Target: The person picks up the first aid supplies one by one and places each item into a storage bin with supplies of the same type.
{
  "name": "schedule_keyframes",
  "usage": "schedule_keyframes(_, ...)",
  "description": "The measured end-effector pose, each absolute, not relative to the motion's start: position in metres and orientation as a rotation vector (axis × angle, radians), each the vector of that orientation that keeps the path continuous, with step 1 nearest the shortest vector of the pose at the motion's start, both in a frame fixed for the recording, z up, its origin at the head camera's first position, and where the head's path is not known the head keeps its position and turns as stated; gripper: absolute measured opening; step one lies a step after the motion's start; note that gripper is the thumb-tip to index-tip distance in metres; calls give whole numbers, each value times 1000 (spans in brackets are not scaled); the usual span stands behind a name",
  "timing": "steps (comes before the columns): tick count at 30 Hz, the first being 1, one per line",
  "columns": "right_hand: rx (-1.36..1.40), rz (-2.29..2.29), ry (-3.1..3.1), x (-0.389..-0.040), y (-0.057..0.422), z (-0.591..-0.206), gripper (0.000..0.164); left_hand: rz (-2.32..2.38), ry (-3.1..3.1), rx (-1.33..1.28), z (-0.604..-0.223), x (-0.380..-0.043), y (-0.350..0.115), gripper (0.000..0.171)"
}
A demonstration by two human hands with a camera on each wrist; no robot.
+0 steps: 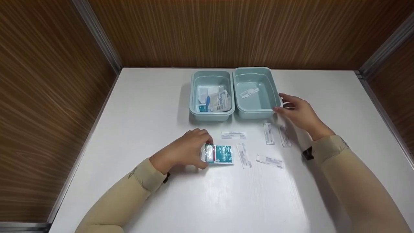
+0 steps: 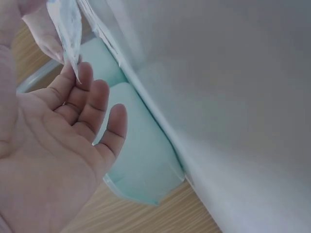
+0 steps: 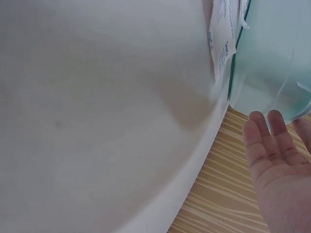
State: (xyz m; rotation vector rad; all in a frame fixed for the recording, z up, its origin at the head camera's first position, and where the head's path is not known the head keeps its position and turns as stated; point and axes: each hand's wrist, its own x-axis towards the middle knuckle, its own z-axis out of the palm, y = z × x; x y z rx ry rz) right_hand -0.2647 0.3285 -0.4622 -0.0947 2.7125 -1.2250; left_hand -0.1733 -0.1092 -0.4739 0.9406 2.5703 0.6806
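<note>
My left hand (image 1: 204, 151) pinches the left edge of a teal and silver packet (image 1: 220, 154) lying on the white table (image 1: 152, 106). In the left wrist view the packet (image 2: 68, 26) hangs between the thumb and the fingers (image 2: 90, 99). My right hand (image 1: 284, 104) is open with straight fingers beside the front right corner of the right teal bin (image 1: 272, 84); whether it touches the bin I cannot tell. The right wrist view shows the open palm (image 3: 274, 162) near that bin (image 3: 277, 63). One white strip packet (image 1: 249, 92) lies in this bin.
The left teal bin (image 1: 194, 97) holds several packets. Several white strip packets lie loose on the table in front of the bins, among them one at centre (image 1: 233, 135) and one near my right wrist (image 1: 284, 136). Wooden walls enclose the table on three sides.
</note>
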Motion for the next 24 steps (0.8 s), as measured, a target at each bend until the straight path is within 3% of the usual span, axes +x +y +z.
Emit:
schedule_keyframes(5,-132,-1241,2737,-263,330,-462,82,734,2610,927,-463,-175,-115,63)
schedule_keyframes(24,-106,-1267,2710,-264,328,-461,87,1011,2818,801,-401,-217,-139,71)
